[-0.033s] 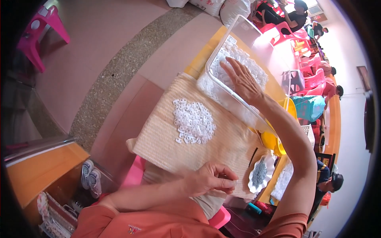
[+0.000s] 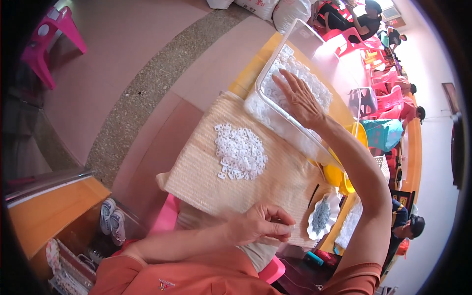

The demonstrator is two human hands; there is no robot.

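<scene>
My right hand [image 2: 301, 100] reaches over the rim of a clear plastic bin [image 2: 260, 83] heaped with small white plastic pieces [image 2: 319, 91]. Its fingers are stretched out and apart, with nothing seen in them. Close to my body, my left hand [image 2: 265, 222] is closed in a pinch, thumb against fingers. A tiny pale bit seems to show at the fingertips, too small to name. On the tan ribbed cloth [image 2: 196, 172] lies a loose pile of flat white plastic pieces with holes [image 2: 240, 151].
A scalloped white dish [image 2: 322, 216] of small grey parts stands at the table's right, beside a thin black stick [image 2: 313, 195]. Yellow containers [image 2: 334, 174] sit past my right forearm. A pink stool [image 2: 56, 42] stands far left, white sacks [image 2: 290, 14] at the back; people sit at right.
</scene>
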